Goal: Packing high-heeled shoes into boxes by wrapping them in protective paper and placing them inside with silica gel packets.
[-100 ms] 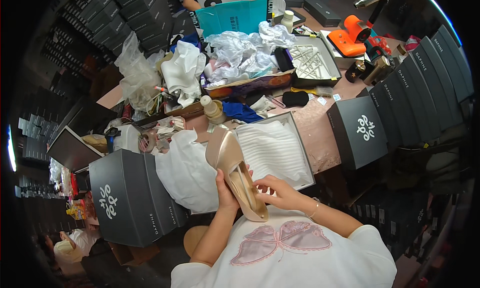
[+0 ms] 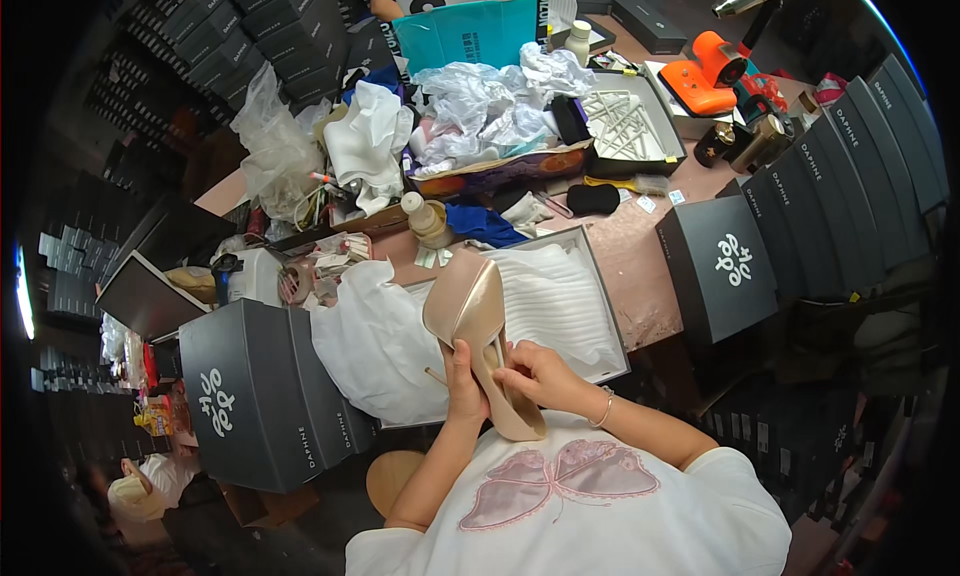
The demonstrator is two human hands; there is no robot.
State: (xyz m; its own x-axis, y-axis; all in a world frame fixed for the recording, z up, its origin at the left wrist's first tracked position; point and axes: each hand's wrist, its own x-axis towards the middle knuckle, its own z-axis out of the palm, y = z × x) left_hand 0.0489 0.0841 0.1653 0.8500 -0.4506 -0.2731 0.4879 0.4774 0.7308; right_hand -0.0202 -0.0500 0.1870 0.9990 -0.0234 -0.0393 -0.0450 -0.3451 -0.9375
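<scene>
A champagne-coloured satin high-heeled shoe (image 2: 470, 301) is tilted in front of my chest, toe up and away from me. My left hand (image 2: 466, 386) is closed around its middle, and the thin heel (image 2: 436, 377) sticks out to the left. My right hand (image 2: 540, 374) is closed at the shoe's opening, fingers curled against the inner edge; its fingertips and anything in them are hidden. Just beyond the shoe lies an open shoe box (image 2: 603, 301), lined with white ribbed padding (image 2: 550, 296). White tissue paper (image 2: 370, 341) spills over its left side.
Dark shoe boxes stand at left (image 2: 245, 396) and right (image 2: 715, 266). Behind are a cream bottle (image 2: 425, 219), crumpled tissue (image 2: 480, 106), a tray of white sticks (image 2: 625, 126), a brush (image 2: 640, 184) and an orange stand (image 2: 705, 76). A person (image 2: 150, 486) is at lower left.
The shoe has turned, so its heel now shows on the left and less of its inside is visible. My right fingers have closed in at the opening.
</scene>
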